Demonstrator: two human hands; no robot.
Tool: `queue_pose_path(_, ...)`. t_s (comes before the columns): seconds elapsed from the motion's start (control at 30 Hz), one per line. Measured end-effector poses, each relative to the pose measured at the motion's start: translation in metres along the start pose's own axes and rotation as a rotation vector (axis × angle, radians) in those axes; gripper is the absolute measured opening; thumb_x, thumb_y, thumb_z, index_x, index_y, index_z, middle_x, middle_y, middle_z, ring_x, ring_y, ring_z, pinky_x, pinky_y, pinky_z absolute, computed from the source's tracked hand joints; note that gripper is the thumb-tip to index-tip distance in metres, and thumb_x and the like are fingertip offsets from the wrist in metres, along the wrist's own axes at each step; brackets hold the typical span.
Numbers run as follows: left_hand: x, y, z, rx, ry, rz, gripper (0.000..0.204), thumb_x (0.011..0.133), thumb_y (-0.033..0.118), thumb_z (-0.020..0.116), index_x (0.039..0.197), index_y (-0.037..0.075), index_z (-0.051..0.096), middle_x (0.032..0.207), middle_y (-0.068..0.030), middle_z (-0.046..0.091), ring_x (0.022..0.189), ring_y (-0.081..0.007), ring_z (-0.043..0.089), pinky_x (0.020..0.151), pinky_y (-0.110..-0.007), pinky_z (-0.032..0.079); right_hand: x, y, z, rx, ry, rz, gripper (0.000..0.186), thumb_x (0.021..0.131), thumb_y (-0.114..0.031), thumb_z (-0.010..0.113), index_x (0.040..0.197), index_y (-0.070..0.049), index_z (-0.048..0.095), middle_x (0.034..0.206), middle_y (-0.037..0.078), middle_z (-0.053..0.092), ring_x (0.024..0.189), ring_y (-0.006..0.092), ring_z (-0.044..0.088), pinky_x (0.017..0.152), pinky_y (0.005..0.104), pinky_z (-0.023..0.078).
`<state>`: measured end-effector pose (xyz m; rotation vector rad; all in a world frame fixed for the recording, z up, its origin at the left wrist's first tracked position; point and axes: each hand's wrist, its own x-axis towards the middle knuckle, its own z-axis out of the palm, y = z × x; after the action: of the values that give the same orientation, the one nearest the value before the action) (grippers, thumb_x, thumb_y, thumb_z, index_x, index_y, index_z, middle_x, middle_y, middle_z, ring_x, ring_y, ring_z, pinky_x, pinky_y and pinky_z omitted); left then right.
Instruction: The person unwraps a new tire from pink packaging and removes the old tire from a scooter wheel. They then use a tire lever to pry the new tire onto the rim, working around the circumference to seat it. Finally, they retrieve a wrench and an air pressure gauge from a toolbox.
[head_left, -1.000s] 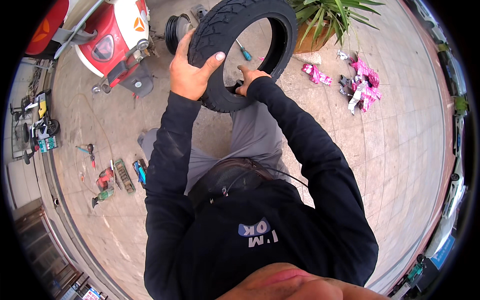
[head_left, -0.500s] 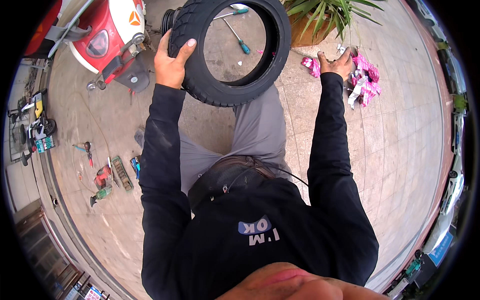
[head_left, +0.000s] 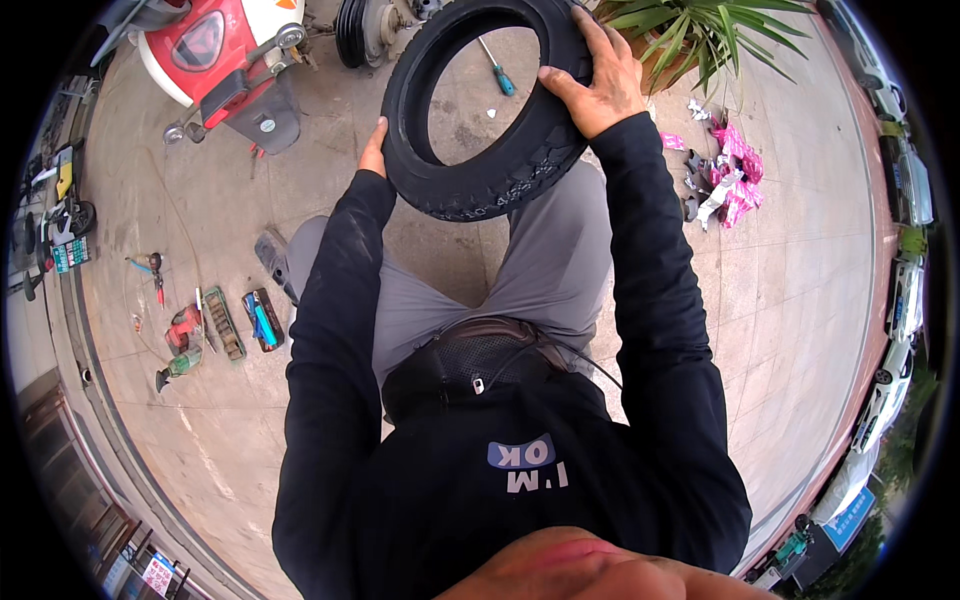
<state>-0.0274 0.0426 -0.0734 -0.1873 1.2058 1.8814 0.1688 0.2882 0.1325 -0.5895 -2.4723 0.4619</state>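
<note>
A black rubber tire [head_left: 455, 192] with a treaded outer face is held up in front of me, over my knees. My left hand [head_left: 374, 152] grips its left side; the thumb shows and the other fingers are hidden behind the rubber. On the right side, my right hand [head_left: 608, 88] clasps the tread, thumb toward the inner edge and fingers over the outside. Through the tire's opening I see a screwdriver with a teal handle [head_left: 503, 80] on the paving. Beyond the tire's upper left is a wheel hub [head_left: 380, 32] with black ribbed rubber beside it.
A red and white scooter [head_left: 205, 45] stands at the far left. To the right are a potted plant [head_left: 705, 35] and crumpled pink wrapping [head_left: 740, 180]. On the left paving lie a red power tool [head_left: 184, 328], a green tray [head_left: 228, 325] and a dark box [head_left: 263, 322].
My right hand has come in from the right, near the pink wrapping, and taken hold of the tire. The tire has shifted right and tilted, and my left hand sits lower on its side.
</note>
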Motion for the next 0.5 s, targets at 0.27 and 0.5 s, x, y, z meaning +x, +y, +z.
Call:
queue_pose_path(0.27, 0.026, -0.028, -0.025, 0.074, 0.001, -0.062, 0.080, 0.087, 0.054, 0.073, 0.138, -0.005, 0.054, 0.125, -0.0188, 0.066, 0.105, -0.0316, 0.067, 0.097, -0.037, 0.051, 0.002, -0.084, -0.017, -0.054, -0.073, -0.083, 0.086, 0.074, -0.026, 0.079, 0.150, -0.009, 0.041, 0.146, 0.032, 0.038, 0.128, 0.0505, 0.040, 0.111, 0.0532, 0.036)
queue_pose_path(0.5, 0.021, -0.027, -0.021, 0.328, 0.047, 0.050, 0.072, 0.077, 0.030, 0.079, 0.131, -0.010, 0.054, 0.115, -0.0227, 0.068, 0.099, -0.0326, 0.068, 0.090, -0.040, 0.053, 0.002, -0.094, -0.011, -0.097, -0.073, -0.125, 0.086, 0.078, -0.036, 0.080, 0.149, -0.008, 0.042, 0.144, 0.031, 0.040, 0.126, 0.0495, 0.042, 0.110, 0.0526, 0.037)
